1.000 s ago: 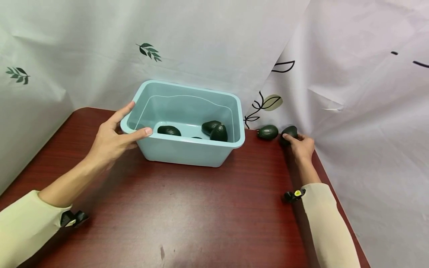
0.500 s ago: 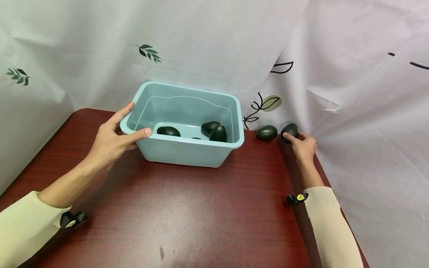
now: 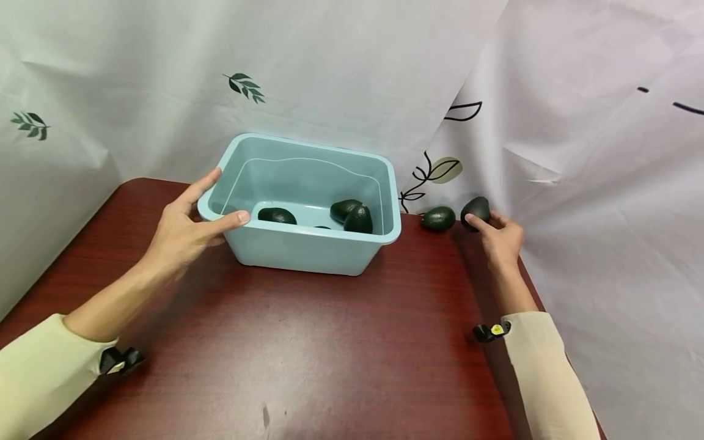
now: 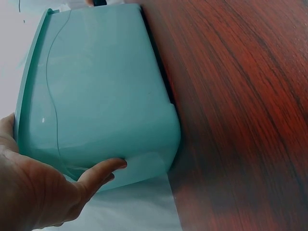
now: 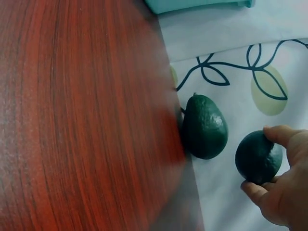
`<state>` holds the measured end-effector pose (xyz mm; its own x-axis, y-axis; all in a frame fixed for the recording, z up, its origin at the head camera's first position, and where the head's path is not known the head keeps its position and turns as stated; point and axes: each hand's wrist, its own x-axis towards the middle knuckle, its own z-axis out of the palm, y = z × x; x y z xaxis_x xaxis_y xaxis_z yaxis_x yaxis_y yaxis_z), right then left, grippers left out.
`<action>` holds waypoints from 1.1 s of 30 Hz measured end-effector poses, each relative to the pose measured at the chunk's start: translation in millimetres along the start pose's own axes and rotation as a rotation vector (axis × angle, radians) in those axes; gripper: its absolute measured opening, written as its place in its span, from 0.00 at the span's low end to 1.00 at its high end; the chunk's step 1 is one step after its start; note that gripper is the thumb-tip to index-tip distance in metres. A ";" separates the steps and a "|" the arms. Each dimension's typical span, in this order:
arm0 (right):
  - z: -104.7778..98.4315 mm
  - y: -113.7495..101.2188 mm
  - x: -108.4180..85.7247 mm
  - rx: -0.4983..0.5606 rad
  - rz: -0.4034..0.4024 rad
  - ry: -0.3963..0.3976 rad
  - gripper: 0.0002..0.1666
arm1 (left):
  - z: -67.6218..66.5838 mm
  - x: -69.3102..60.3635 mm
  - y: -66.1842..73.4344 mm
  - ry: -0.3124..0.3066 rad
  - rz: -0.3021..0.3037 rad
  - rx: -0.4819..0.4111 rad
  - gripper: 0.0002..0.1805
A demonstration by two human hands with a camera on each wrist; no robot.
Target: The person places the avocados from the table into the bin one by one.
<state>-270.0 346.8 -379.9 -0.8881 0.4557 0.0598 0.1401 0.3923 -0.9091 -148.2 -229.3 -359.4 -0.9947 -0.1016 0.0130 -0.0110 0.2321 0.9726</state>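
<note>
My left hand [image 3: 184, 229] grips the left end of a light-blue plastic bin [image 3: 297, 250], its thumb on the near rim; the left wrist view shows fingers against the bin's outer wall [image 4: 96, 91]. Inside the bin lie several dark green avocados, one toward the left [image 3: 277, 215] and a pair at the right [image 3: 359, 219]. At the table's far right corner, my right hand [image 3: 503, 241] pinches an avocado [image 5: 259, 157] between thumb and fingertips, raised off the table. Beside it another avocado [image 5: 205, 127] rests at the table's back edge.
The reddish-brown wooden table [image 3: 308, 342] stretches in front of the bin. White cloth with leaf prints [image 3: 341, 73] hangs behind the table and along both sides, close to the right hand.
My right hand has lifted its avocado slightly up from the table and moved a little to the right. The left hand and the bin stay in place.
</note>
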 end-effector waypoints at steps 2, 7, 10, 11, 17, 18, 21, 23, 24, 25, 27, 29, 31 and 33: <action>-1.0 -1.6 -1.2 0.028 -0.003 0.002 0.43 | 0.3 0.4 -0.2 0.001 0.002 0.001 0.54; -1.4 -7.3 -5.3 0.061 -0.011 -0.006 0.44 | -0.1 0.3 -0.3 0.001 0.001 0.005 0.54; -0.3 -11.7 -8.7 0.054 -0.035 -0.012 0.45 | 0.0 0.3 0.1 0.002 -0.003 0.010 0.53; 0.3 -13.4 -10.3 0.050 -0.046 -0.015 0.45 | 0.0 0.3 0.2 0.004 -0.004 0.012 0.53; 4.2 -25.0 -18.2 0.058 -0.092 -0.038 0.46 | 0.2 0.5 0.8 0.010 -0.005 0.017 0.53; 4.5 -26.9 -19.4 0.061 -0.097 -0.043 0.46 | 0.2 0.6 0.9 0.009 -0.004 0.018 0.53; 5.9 -32.7 -23.3 0.059 -0.117 -0.057 0.45 | 0.0 0.6 1.0 0.007 -0.004 0.024 0.53; 6.4 -36.1 -25.9 0.063 -0.131 -0.065 0.44 | -0.1 0.6 1.2 0.004 -0.005 0.026 0.53; 6.7 -37.7 -27.2 0.062 -0.141 -0.068 0.44 | -0.1 0.6 1.2 0.002 -0.005 0.028 0.54; 7.2 -39.5 -28.7 0.061 -0.147 -0.072 0.44 | -0.2 0.6 1.3 -0.001 -0.005 0.030 0.54; 7.9 -43.0 -31.8 0.053 -0.164 -0.081 0.44 | -0.3 0.7 1.4 -0.004 -0.005 0.033 0.54; 8.8 -46.4 -34.5 0.042 -0.176 -0.091 0.44 | -0.5 0.8 1.4 -0.005 -0.005 0.037 0.54; 10.3 -49.9 -37.5 0.038 -0.191 -0.099 0.44 | -0.8 0.9 1.1 -0.002 -0.006 0.044 0.53; 12.0 -52.9 -39.9 0.043 -0.210 -0.110 0.44 | -1.0 1.0 0.6 0.005 -0.006 0.045 0.53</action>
<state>-247.3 298.3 -339.0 -0.9384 0.2768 0.2066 -0.0699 0.4337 -0.8983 -149.1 -230.2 -358.5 -0.9942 -0.1075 0.0086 -0.0213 0.2744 0.9614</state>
